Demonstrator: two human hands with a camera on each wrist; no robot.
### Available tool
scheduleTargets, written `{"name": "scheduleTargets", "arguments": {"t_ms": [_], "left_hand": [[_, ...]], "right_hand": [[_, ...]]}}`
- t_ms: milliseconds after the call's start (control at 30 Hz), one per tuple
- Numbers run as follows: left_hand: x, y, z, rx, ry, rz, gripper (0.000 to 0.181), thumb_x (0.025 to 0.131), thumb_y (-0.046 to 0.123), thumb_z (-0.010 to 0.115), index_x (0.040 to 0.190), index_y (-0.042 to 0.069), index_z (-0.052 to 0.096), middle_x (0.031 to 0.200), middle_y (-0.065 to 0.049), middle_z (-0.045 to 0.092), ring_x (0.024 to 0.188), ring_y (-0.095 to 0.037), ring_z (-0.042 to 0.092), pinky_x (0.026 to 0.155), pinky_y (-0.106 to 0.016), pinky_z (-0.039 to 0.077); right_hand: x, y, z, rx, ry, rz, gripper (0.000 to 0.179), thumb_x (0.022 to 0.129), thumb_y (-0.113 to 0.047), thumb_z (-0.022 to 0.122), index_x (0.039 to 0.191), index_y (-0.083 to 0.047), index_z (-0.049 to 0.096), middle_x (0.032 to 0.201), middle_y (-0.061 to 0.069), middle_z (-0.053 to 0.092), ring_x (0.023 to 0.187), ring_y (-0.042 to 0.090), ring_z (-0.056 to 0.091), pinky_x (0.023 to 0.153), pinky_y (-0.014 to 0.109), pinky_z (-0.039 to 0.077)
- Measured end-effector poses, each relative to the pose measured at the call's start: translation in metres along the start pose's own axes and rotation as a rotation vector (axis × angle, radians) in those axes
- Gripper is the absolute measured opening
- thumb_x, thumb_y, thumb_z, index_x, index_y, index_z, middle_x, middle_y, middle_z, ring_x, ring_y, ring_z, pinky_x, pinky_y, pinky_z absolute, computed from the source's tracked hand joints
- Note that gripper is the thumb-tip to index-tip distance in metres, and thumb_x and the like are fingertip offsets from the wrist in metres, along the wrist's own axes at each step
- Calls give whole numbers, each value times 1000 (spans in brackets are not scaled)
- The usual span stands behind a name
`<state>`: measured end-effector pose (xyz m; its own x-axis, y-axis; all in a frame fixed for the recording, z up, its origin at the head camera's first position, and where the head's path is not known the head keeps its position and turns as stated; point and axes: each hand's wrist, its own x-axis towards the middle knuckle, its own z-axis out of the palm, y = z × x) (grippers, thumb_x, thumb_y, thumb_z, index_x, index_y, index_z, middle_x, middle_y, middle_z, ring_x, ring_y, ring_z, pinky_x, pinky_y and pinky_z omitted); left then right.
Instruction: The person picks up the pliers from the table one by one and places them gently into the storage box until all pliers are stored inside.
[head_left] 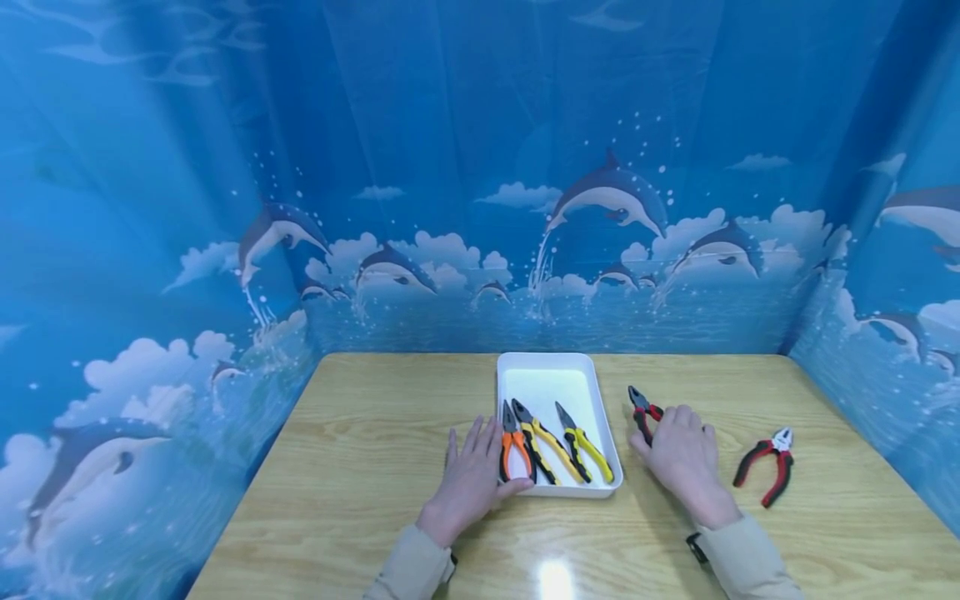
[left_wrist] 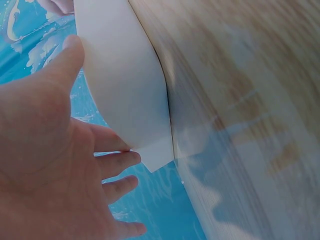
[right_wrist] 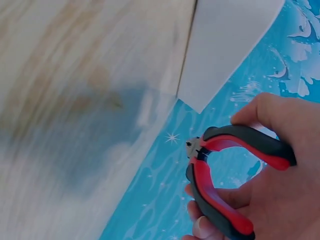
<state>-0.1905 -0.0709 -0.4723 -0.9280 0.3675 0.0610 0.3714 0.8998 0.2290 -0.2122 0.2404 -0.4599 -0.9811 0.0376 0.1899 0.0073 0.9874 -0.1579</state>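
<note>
My right hand (head_left: 684,454) holds a pair of pliers (right_wrist: 202,182) with red and black handles, the thumb on one handle and fingers under the other. The handles stand spread apart. In the head view these pliers point away from me, just right of a white tray (head_left: 547,385). My left hand (head_left: 468,475) touches the tray's near left corner, its fingers extended along the left side and the thumb at the front edge. Inside the tray lie orange-handled pliers (head_left: 510,427), yellow-and-black pliers (head_left: 555,447) and another yellow-handled pair (head_left: 596,457).
Another pair of red-and-black pliers (head_left: 783,442) lies on the wooden table (head_left: 360,442), to the right of my right hand, handles spread. A blue curtain (head_left: 450,125) printed with dolphins hangs behind the table and along both sides.
</note>
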Motion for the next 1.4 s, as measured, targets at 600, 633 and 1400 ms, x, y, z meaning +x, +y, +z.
{"name": "scheduleTargets", "arguments": {"t_ms": [600, 633, 1400], "left_hand": [[0, 1, -1, 13, 1, -7, 96, 93, 68, 55, 158, 1, 32, 164, -18, 28, 152, -38, 22, 119, -70, 15], [0, 1, -1, 17, 1, -6, 96, 93, 68, 55, 158, 1, 32, 164, -18, 28, 152, -38, 22, 119, -70, 15], [0, 0, -1, 38, -10, -2, 95, 93, 68, 53, 158, 2, 31, 165, -17, 26, 153, -37, 22, 119, -69, 16]], "right_hand": [[-2, -13, -14, 7, 165, -42, 49, 91, -39, 64, 83, 6, 45, 81, 18, 43, 71, 31, 41, 59, 38, 33], [-2, -14, -15, 11, 165, -42, 49, 91, -39, 64, 83, 6, 45, 82, 18, 43, 71, 31, 41, 59, 39, 33], [7, -49, -16, 6, 112, -91, 50, 92, -38, 64, 91, 11, 51, 86, 20, 47, 76, 32, 45, 64, 42, 39]]}}
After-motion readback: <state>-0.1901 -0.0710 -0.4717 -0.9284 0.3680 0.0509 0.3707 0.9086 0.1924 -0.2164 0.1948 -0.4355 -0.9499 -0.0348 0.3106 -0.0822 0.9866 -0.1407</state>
